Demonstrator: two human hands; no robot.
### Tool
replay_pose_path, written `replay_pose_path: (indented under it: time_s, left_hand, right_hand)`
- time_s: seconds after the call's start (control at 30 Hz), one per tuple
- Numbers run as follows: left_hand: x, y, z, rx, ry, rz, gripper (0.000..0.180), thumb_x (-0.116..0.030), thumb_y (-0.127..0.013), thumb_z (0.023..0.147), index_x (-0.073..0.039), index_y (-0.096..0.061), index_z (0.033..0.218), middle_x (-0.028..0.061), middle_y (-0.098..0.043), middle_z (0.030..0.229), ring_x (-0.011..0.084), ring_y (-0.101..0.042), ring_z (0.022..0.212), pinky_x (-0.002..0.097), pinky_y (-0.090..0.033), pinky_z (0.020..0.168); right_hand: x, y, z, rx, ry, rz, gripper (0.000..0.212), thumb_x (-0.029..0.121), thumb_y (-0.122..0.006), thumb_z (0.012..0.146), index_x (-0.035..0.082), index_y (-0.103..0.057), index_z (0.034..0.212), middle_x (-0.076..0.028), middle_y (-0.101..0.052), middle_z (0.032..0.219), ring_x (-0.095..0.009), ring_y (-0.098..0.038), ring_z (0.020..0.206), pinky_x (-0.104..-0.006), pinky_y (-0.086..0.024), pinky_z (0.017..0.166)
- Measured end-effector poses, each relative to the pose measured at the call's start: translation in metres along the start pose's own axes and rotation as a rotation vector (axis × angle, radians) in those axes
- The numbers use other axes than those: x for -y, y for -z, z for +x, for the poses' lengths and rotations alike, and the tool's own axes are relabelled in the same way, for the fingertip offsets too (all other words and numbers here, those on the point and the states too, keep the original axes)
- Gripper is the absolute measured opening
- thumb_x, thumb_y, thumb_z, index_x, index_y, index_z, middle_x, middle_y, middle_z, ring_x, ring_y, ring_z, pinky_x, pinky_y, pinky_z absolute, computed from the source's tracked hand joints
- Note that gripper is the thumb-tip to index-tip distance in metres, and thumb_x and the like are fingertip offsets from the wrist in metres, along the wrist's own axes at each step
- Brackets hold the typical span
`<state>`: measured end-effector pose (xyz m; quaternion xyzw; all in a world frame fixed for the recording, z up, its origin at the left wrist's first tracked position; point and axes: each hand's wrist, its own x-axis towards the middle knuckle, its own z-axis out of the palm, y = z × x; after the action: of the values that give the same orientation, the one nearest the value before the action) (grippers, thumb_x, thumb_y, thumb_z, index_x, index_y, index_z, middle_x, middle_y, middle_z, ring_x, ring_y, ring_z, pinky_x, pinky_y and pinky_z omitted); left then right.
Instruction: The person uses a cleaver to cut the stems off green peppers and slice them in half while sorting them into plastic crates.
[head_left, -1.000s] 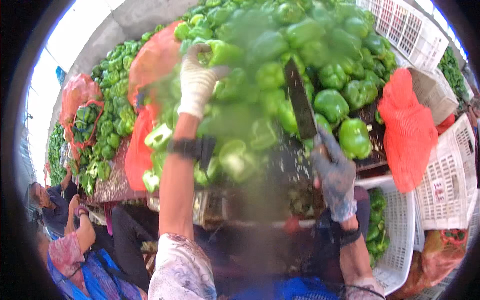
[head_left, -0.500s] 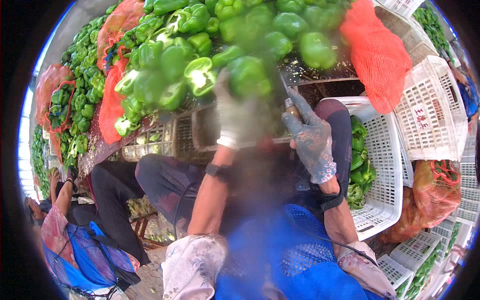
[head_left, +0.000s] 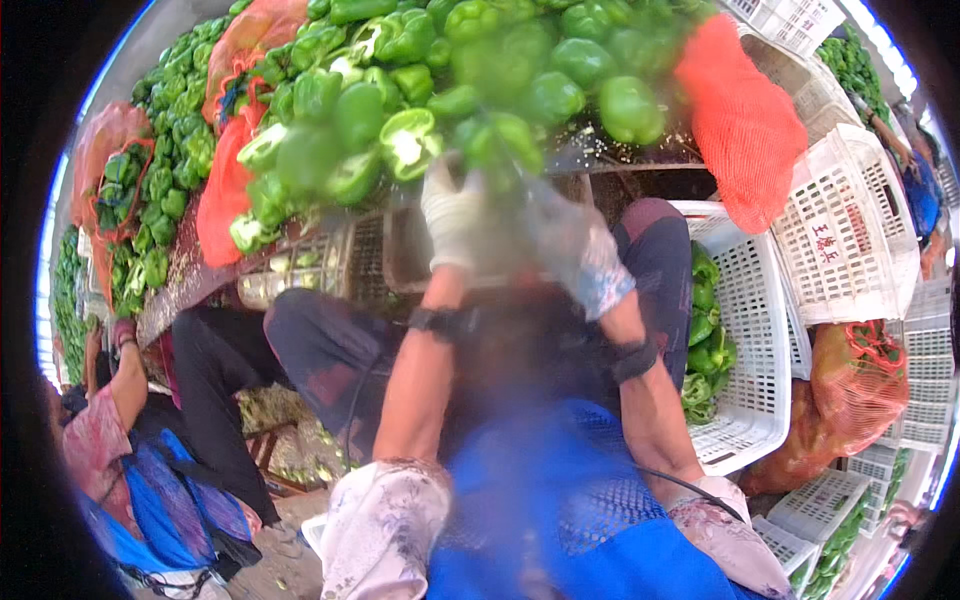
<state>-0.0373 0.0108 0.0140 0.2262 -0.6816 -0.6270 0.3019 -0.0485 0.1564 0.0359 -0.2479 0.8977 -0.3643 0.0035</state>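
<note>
In the middle, my left hand (head_left: 452, 215), in a whitish glove, holds a green bell pepper (head_left: 500, 143) over the table's near edge. My right hand (head_left: 572, 235), in a grey-blue patterned glove, is brought up against the same pepper. A smear over the view blurs its fingers. The wooden-handled knife seen in it a moment ago is hidden in that blur. Just left of the pepper lies a cut bell pepper half (head_left: 410, 143), its pale inside facing up. Whole and cut peppers (head_left: 395, 40) are heaped behind my hands.
To my right stands a white plastic crate (head_left: 755, 330) with green peppers (head_left: 710, 350) inside. Red mesh sacks (head_left: 740, 125) lie at both sides of the heap. Stacked crates (head_left: 845, 220) stand farther right. Below the table edge sits a crate (head_left: 300, 275). A co-worker (head_left: 130, 430) sits at left.
My right hand has moved left and inward to the pepper, and the knife has gone out of sight in the blur. My left hand has stayed nearly in place, still holding the pepper.
</note>
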Motion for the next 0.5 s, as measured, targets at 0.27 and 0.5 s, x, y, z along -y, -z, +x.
replay_pose_path:
  time_s: [0.27,0.5]
  left_hand:
    - [0.029,0.015,0.025,-0.038,-0.023,0.116,0.035,-0.006,-0.069,0.083,0.002,-0.058,0.116,0.0155,-0.067,0.106,0.0229,-0.062,0.095,0.033,-0.05,0.087]
    - [0.028,0.024,0.017,-0.086,-0.14,0.267,0.047,-0.016,-0.066,0.086,-0.002,-0.055,0.13,0.0175,-0.066,0.116,0.0259,-0.063,0.101,0.0323,-0.048,0.095]
  right_hand:
    - [-0.023,-0.004,0.018,0.132,0.436,-0.383,0.028,0.019,-0.068,0.08,0.004,-0.066,0.104,-0.016,-0.062,0.122,-0.029,-0.068,0.092,-0.0404,-0.055,0.081]
    - [-0.038,-0.001,-0.028,-0.265,0.301,0.318,0.036,0.022,-0.059,0.099,0.018,-0.061,0.135,0.004,-0.057,0.064,-0.005,-0.045,0.047,-0.0233,-0.039,0.044]
